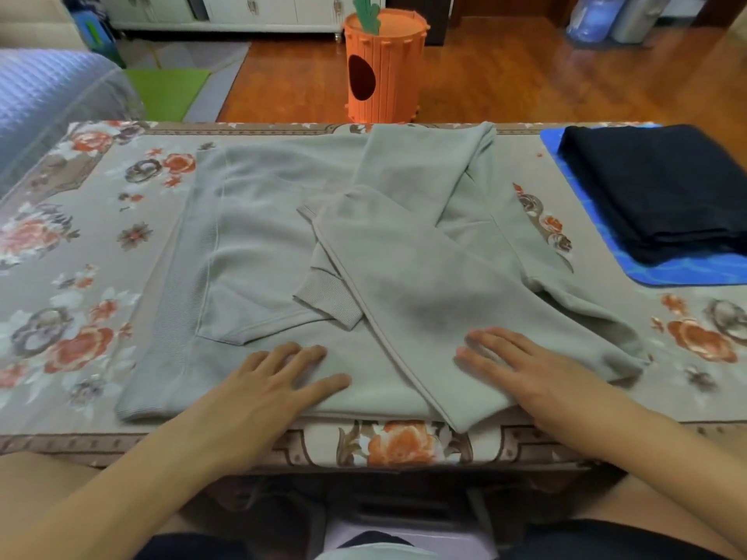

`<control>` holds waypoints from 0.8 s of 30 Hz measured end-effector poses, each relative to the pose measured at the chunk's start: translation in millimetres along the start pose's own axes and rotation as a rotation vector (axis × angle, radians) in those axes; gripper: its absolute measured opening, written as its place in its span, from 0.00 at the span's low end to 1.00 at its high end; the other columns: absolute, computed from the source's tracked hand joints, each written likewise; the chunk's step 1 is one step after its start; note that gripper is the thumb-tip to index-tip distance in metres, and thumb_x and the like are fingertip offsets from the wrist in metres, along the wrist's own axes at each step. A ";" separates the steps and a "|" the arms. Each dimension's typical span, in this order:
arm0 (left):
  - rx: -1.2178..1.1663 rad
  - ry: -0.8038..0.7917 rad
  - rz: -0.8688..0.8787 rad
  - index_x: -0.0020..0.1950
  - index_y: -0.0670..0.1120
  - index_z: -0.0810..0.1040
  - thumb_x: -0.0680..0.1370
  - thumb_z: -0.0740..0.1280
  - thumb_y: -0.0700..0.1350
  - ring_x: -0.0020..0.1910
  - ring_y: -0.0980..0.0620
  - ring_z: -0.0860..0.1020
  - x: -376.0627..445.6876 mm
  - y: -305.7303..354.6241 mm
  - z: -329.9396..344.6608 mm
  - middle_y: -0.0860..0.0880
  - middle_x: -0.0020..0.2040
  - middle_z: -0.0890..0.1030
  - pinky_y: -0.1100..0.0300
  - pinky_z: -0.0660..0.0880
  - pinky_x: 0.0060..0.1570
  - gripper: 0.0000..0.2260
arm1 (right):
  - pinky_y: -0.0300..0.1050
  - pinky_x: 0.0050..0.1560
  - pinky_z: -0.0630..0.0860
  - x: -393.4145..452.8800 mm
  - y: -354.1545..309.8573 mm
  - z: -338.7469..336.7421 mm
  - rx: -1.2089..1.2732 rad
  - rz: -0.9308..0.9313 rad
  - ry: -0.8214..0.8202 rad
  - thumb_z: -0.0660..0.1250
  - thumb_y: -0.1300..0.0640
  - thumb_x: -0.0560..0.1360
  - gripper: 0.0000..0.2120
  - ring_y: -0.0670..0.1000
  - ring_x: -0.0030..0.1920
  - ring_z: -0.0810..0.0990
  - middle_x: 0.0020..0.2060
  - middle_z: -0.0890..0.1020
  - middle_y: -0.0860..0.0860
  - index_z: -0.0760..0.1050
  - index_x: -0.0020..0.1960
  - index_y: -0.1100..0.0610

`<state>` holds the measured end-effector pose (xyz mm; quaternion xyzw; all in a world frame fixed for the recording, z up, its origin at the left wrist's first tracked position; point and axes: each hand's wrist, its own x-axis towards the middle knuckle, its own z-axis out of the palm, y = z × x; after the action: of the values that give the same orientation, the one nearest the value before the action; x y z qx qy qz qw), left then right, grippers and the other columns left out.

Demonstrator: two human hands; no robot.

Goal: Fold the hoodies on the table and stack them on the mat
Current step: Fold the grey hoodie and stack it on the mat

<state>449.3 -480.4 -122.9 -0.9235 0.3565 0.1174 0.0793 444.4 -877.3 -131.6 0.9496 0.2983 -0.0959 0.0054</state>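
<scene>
Now the gray hoodie (283, 220) lies spread out on the flowery table (81, 244), with both sleeves folded across its middle. Both the left hand (275, 381) and the right hand (521, 369) lie flat on the hoodie's near edge, fingers straight, grabbing nothing. Right of the hoodie, a folded dark hoodie (663, 187) sits on the blue mat (683, 272).

head-worn view, looking down, near table (101, 244)

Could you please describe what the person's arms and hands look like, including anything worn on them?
Both forearms are bare, with no sleeves in view. The left hand and right hand wear no gloves, and no rings, watch or bracelets are visible. The fingernails look short and unpainted.
</scene>
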 end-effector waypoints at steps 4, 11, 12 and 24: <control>0.029 0.048 -0.217 0.81 0.58 0.58 0.59 0.78 0.37 0.70 0.38 0.72 -13.5 -11.5 14.0 0.43 0.76 0.69 0.44 0.77 0.58 0.55 | 0.52 0.56 0.80 0.8 -3.0 1.9 -0.082 0.162 0.057 0.78 0.67 0.62 0.49 0.60 0.71 0.71 0.74 0.69 0.55 0.61 0.78 0.50; -0.104 0.180 -0.326 0.80 0.53 0.65 0.69 0.69 0.30 0.77 0.39 0.65 -38.1 -17.2 35.0 0.42 0.78 0.67 0.38 0.69 0.70 0.41 | 0.52 0.38 0.84 1.1 -12.7 -6.6 -0.202 0.169 0.210 0.83 0.68 0.54 0.35 0.58 0.49 0.86 0.56 0.85 0.57 0.82 0.61 0.58; -0.120 0.201 -0.324 0.79 0.53 0.68 0.68 0.69 0.28 0.75 0.40 0.68 -41.2 -18.1 36.6 0.43 0.76 0.70 0.40 0.71 0.68 0.41 | 0.52 0.37 0.84 0.8 -11.9 -6.5 -0.211 0.172 0.223 0.83 0.68 0.54 0.34 0.58 0.47 0.86 0.55 0.85 0.57 0.83 0.60 0.57; -0.556 -0.272 -0.491 0.50 0.48 0.83 0.74 0.58 0.33 0.54 0.51 0.80 -27.9 -91.2 -87.3 0.51 0.52 0.84 0.69 0.73 0.49 0.17 | 0.46 0.66 0.69 55.9 30.4 -126.0 0.009 0.301 -0.401 0.57 0.64 0.72 0.27 0.51 0.66 0.74 0.65 0.76 0.45 0.72 0.65 0.41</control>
<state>505.0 -415.8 -25.8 -0.9435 0.0659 0.3085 -0.1017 529.2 -862.1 -19.7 0.9454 0.1459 -0.2817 0.0745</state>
